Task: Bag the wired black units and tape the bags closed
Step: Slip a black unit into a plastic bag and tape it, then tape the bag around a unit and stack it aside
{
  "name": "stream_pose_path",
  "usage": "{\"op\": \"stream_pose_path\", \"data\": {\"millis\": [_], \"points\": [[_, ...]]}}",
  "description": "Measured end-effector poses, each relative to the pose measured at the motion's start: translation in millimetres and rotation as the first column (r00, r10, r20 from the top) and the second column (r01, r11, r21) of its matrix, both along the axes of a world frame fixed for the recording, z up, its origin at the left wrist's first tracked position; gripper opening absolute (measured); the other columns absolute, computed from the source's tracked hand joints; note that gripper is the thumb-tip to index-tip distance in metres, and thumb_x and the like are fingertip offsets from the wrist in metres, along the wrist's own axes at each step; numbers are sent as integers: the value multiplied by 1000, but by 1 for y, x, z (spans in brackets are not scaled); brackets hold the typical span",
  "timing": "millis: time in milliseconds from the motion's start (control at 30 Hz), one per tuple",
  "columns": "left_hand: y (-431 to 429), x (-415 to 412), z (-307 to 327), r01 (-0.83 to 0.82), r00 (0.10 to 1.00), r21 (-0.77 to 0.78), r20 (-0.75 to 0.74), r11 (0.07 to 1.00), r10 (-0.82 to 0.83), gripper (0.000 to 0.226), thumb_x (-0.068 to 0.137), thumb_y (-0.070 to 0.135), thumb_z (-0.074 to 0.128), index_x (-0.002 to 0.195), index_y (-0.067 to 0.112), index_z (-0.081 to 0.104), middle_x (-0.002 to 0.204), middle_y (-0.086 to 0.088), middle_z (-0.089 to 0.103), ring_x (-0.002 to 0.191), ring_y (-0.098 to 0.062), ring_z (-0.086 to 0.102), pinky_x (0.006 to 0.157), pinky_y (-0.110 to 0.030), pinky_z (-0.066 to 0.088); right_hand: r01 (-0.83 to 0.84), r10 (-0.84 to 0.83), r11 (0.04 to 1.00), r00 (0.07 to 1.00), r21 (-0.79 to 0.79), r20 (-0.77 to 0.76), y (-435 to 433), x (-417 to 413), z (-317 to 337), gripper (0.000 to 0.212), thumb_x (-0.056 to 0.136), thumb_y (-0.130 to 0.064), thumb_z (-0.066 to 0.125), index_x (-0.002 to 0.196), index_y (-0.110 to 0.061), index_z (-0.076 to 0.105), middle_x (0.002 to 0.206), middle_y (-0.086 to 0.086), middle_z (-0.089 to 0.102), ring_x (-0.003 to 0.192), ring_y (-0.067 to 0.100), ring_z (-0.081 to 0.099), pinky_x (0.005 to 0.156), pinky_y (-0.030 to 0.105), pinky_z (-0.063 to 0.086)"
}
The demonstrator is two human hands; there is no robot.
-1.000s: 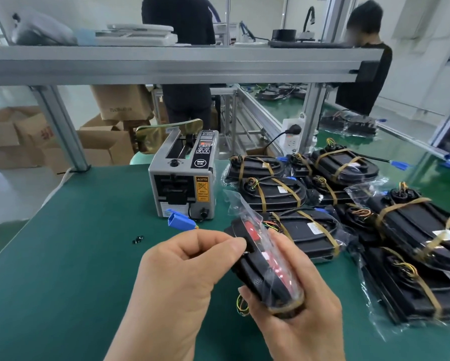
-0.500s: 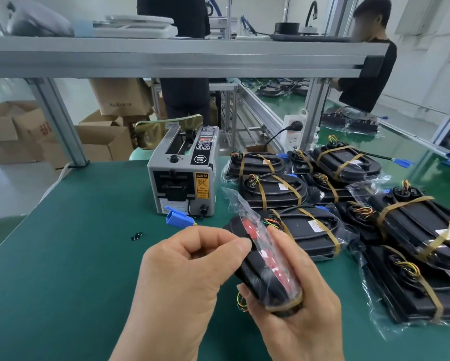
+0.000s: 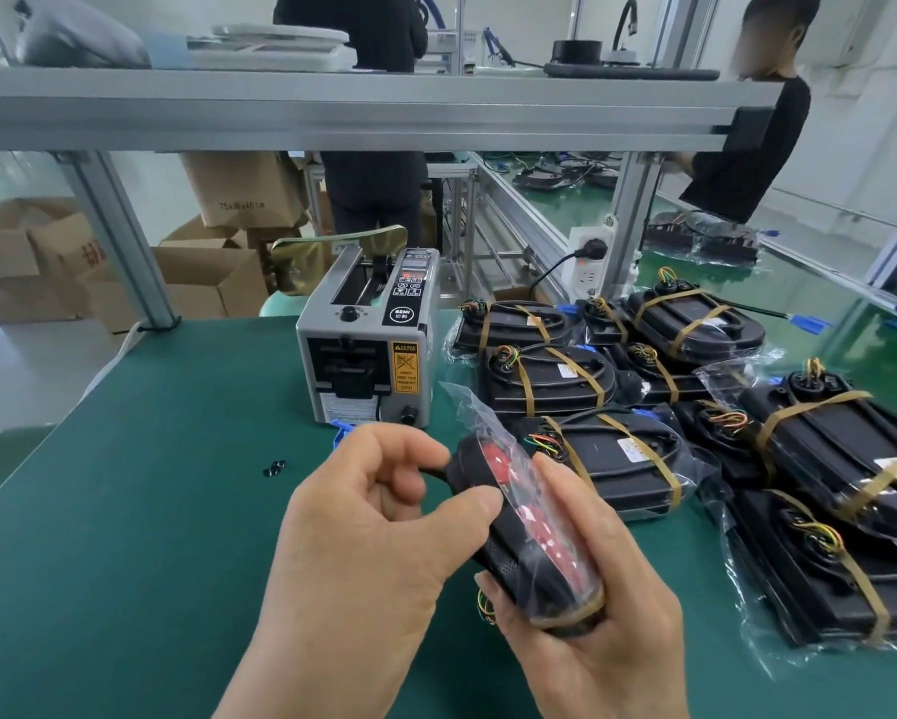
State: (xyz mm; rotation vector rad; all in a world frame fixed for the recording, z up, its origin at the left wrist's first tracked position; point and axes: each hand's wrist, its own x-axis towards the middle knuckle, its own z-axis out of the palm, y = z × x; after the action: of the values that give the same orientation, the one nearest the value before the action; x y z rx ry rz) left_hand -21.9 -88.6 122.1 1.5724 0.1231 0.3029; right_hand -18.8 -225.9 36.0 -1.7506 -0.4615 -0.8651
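Left of the dispenser [image 3: 368, 345] and nearer the camera, two small black bits [image 3: 274, 468] lie on the green mat [image 3: 98, 537].

Now the left hand [image 3: 373, 537], in front of the dispenser: back of the hand to the camera, fingers curled in tight. The thumb tip presses on the black side of the unit [image 3: 508, 557] and the curled fingers close at its top end, so that's a pinch on the unit. Just above the knuckles, a blue plug [image 3: 340, 436] peeks out at the dispenser's foot.

The unit is in front of the dispenser and a touch right, held up off the mat between both hands. It tilts with its top end toward the dispenser and sits inside a clear bag [image 3: 480, 417] whose open mouth sticks up loose. A brown tape band wraps the unit's lower end.

The right hand [image 3: 591, 630] cradles it from below, palm up. Its fingers run up the bag's right side and the thumb hooks the left edge, wrapped firmly round the unit. Coloured wires poke out by the thumb.

Right of the dispenser, a pile [image 3: 643, 407] of bagged, taped units lies on the mat.
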Motion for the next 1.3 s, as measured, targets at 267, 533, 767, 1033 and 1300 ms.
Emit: {"op": "stream_pose_path", "data": {"millis": [267, 533, 767, 1033, 1300], "points": [[0, 4, -1, 62, 993, -214, -89, 975, -83, 23, 50, 29, 84, 68, 32, 70, 57, 12, 55, 49, -3, 47, 54, -21, 34, -38, 39, 999, 999, -12, 38, 2, 4, 2, 80, 61, -9, 86, 134, -13, 55, 136, -4, 61, 123, 20, 61, 98, 25, 51], [-1, 2, -2, 104, 989, -292, -70, 951, -129, 30, 43, 31, 92, 59, 27, 66, 54, 9, 54, 45, -5, 44, 46, -17, 35, -45, 46, 999, 998, -20, 41, 4, 5, -1, 84, 58, -3, 86, 135, -17, 56, 137, -4, 61, 123, 21, 61, 96, 33, 54], [1, -2, -11, 196, 978, -157, -36, 968, -203, 72, 32, 32, 84, 100, 31, 61, 68, 6, 64, 54, -7, 55, 46, -17, 44, -121, 153, 971, 977, 205, -148, 10, -3, -3, 74, 59, -21, 90, 129, -24, 64, 122, -2, 71, 106, 19, 71, 84, 31, 59], [55, 2, -39, 25, 985, 460, 140, 887, -101, 68, 38, 81, 73, 100, 55, 61, 104, 27, 64, 95, 9, 59, 77, -9, 43, -263, 458, 779, 859, 568, -230, -8, 13, 5, 84, 39, -44, 98, 117, -38, 67, 111, 4, 74, 101, 25, 72, 79, 26, 58], [64, 40, -29, 488, 862, 396, -77, 778, -501, 65, 61, 33, 85, 120, 46, 61, 112, 12, 71, 104, -8, 67, 83, -22, 56, -467, 628, 754, 717, 462, -302, -27, 28, 10, 94, 56, -41, 94, 138, -34, 50, 137, 6, 61, 125, 29, 59, 96, 37, 53]]}}
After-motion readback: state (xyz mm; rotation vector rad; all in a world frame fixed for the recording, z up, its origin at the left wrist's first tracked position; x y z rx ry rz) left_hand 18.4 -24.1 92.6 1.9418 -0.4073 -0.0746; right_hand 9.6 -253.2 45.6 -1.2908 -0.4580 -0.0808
